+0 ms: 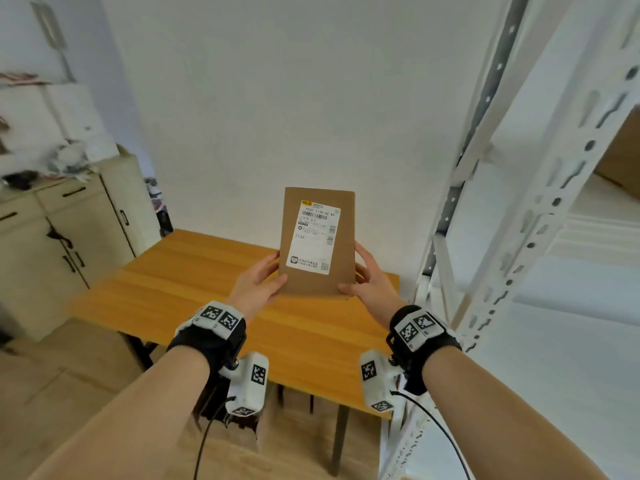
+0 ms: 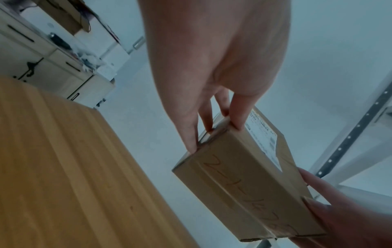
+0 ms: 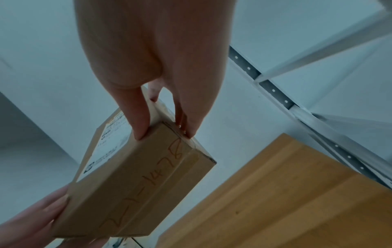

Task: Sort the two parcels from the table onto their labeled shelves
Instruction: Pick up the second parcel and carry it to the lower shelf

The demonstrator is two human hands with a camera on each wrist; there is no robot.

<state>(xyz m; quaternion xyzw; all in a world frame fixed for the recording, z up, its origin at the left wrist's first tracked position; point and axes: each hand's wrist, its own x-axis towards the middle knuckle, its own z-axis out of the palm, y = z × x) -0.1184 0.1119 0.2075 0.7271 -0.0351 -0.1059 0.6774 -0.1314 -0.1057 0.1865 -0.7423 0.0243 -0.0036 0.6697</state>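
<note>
Parcel (image 1: 317, 242) is up off the table (image 1: 194, 271), left hand (image 1: 258, 282) and right hand (image 1: 370, 282) both gripping its sides. Not shelved yet on the rack (image 1: 540, 202) at right; no second one in sight, maybe done already.

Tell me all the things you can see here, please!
parcel: one, brown cardboard, held up above the table, white label facing the camera, handwriting on its lower side
label: one, white, on the parcel's front
table: one, orange wood, below the parcel
rack: one, white metal, at the right
cabinet: one, beige with black handles, at the left, clutter on top
wall: one, white, behind the table
wrist cameras: two, white with black markers, under the wrists
left hand: one, grip on the parcel's left edge
right hand: one, grip on the parcel's right edge
</note>
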